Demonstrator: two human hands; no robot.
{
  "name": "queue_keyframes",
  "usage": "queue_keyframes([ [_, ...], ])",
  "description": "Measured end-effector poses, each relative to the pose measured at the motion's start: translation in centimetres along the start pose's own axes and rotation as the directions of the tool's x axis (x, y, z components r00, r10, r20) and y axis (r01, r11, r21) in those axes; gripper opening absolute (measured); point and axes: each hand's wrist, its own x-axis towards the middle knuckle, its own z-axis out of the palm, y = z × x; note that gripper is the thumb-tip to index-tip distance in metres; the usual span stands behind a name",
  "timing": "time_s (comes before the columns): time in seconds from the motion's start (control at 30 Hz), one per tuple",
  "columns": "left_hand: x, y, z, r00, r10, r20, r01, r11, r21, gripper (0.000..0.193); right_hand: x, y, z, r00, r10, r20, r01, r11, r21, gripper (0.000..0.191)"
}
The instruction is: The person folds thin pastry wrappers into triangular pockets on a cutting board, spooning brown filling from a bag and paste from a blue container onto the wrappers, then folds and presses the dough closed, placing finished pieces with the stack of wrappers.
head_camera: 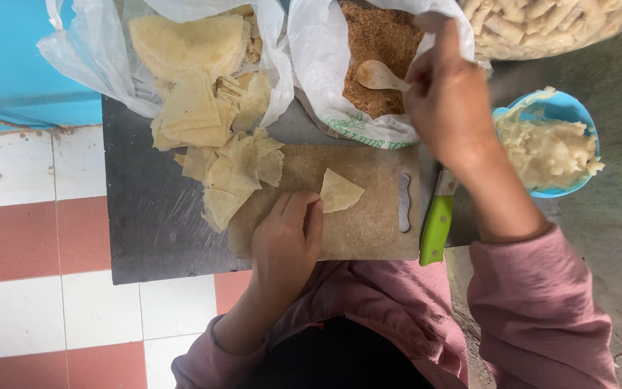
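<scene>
Just below frame centre, the left hand (287, 241) is pinning a small pastry triangle (339, 191) to the wooden board (368, 227), fingers curled on its edge. At upper right, the right hand (446, 94) is gripping a wooden spoon (377, 75) over the bag of brown crumbs (377, 54). Crumbs could be spilling off a tilting spoon, and the sleeve could be knocking the green-handled knife (437, 225) at the board's edge.
</scene>
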Motion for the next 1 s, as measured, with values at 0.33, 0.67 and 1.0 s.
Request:
queue_keyframes([
  [0.33,0.0,0.2,0.2,0.997,0.032,-0.064,-0.028,0.998,0.052,0.008,0.3,0.9,-0.5,0.999,0.037,0.032,-0.042,0.977,0.208,0.057],
  [0.67,-0.1,-0.3,-0.2,0.999,0.024,-0.043,-0.022,0.999,0.049,0.01,-2.1,1.5,-3.1,0.981,0.171,0.095,-0.193,0.773,0.604,0.053],
  [1.0,-0.3,-1.5,-0.4,1.0,-0.025,-0.016,0.025,0.999,-0.022,0.008,-9.7,-5.5,-3.1,0.955,0.206,0.213,-0.29,0.8,0.526,0.052],
])
